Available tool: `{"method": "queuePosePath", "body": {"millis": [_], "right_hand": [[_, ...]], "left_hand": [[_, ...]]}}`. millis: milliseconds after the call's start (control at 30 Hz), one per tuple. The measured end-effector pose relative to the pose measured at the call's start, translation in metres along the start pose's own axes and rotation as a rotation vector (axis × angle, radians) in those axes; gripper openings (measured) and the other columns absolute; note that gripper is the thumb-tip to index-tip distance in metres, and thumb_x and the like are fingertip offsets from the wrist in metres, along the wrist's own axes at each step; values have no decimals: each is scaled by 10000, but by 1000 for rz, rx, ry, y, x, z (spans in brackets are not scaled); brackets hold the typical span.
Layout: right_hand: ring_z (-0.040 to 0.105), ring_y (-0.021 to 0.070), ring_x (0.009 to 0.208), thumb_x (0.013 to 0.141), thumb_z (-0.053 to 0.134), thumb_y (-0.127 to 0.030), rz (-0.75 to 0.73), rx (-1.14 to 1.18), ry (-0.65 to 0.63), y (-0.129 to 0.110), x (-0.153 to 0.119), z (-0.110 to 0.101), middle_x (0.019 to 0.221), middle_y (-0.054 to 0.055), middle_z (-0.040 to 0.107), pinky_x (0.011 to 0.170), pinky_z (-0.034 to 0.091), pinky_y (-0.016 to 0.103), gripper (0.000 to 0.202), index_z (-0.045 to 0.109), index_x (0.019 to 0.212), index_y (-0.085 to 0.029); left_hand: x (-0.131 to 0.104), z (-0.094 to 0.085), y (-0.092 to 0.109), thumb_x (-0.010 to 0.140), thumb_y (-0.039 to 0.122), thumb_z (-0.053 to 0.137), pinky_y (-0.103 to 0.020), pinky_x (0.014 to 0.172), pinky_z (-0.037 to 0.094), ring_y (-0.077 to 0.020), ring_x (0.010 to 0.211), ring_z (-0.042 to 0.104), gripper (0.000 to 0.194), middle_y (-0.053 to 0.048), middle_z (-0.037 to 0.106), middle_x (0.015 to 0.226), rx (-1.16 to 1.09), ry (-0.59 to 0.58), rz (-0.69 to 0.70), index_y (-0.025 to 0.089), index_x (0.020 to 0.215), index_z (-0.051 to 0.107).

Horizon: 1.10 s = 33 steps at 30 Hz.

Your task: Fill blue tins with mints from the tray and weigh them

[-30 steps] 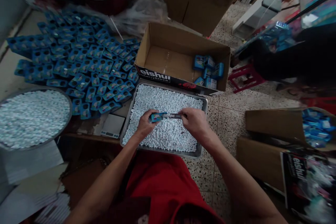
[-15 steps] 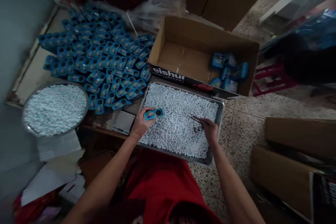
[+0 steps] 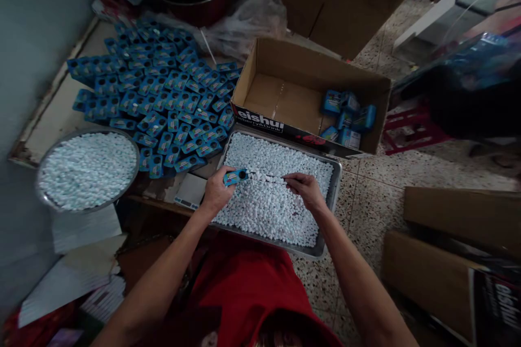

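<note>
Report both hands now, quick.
Left hand: closed on a small blue container.
Right hand: closed on a thin tool loaded with white pellets, above the metal tray.

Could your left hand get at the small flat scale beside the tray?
Probably yes: the grey flat scale lies close by the left hand, its top looks bare, though that hand already holds a small blue container.

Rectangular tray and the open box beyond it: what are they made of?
The tray looks like smooth metal, perhaps steel or aluminium: its grey rim has a soft sheen. The open box looks like matte cardboard, plain brown inside, its front printed.
</note>
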State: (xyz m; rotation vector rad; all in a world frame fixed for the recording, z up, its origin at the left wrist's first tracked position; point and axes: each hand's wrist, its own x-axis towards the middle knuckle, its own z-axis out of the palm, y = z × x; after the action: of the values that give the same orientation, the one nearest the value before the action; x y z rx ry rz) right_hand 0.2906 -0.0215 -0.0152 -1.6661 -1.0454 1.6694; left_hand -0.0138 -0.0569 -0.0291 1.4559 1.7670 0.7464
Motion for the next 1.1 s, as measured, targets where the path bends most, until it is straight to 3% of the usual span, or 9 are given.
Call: {"method": "queuePosePath", "body": {"millis": [300,467,567,667,733,800,900,1000,1100], "right_hand": [[649,176,663,785,582,-166,-353,-820,2,-110,-26,32,735,37,768,676,449,289,272,837,867,-214],[708,223,775,795,591,-156,-405,-944,12,-131,-41,43,840,57,798,749,481,317,271,830,903,-228],[725,235,857,866,564,-241,-375,-797,98,-97,-48,0,941,58,805,801,502,331,278,821,972,-232],[713,271,758,842,579,-324,-163,-814,319,-29,-51,-63,856,85,797,723,497,362,283,823,926,-209],[696,299,709,785,603,-340,-48,-810,458,19,-45,-87,782,109,781,677,486,381,254,811,816,-198],[694,300,720,762,610,-338,-48,-656,390,57,-32,-81,768,111,777,688,498,384,229,791,773,-198],[710,275,853,798,596,-326,-122,-442,200,86,-9,-30,885,104,800,791,521,359,224,783,817,-205],[704,248,901,835,579,-319,-142,-368,119,89,5,12,931,87,803,827,519,328,234,785,862,-212],[680,227,760,821,606,-366,-123,-323,97,77,2,11,801,72,775,721,519,321,261,784,878,-184]], "left_hand": [[0,4,20,761,127,640,-331,851,535,-242,900,690,303,-54,737,965,32,-62,67,214,1050,676],[5,7,19,746,124,654,-345,856,535,-244,916,692,317,-59,732,994,-31,-71,27,208,1052,672],[9,8,10,740,155,695,-351,886,542,-233,946,696,305,-56,734,1024,-196,-51,-37,198,1040,668],[8,9,0,707,194,754,-358,898,550,-228,965,697,344,-53,733,1045,-368,-66,-77,192,1037,659],[4,8,-4,691,212,778,-362,869,558,-221,912,696,359,-43,733,1000,-404,-122,-98,193,1028,655],[-1,3,-4,691,218,776,-362,846,561,-213,870,689,355,-37,728,968,-401,-134,-126,196,1022,650],[-8,-8,-1,702,200,736,-358,853,555,-212,880,679,343,-43,727,993,-387,-96,-154,203,1032,643],[-13,-21,-4,708,194,716,-362,851,549,-217,879,671,349,-40,729,992,-309,-71,-161,216,1050,649],[-16,-30,-11,707,187,699,-370,855,539,-229,892,658,334,-39,721,974,-171,-13,-136,230,1036,656]]}}
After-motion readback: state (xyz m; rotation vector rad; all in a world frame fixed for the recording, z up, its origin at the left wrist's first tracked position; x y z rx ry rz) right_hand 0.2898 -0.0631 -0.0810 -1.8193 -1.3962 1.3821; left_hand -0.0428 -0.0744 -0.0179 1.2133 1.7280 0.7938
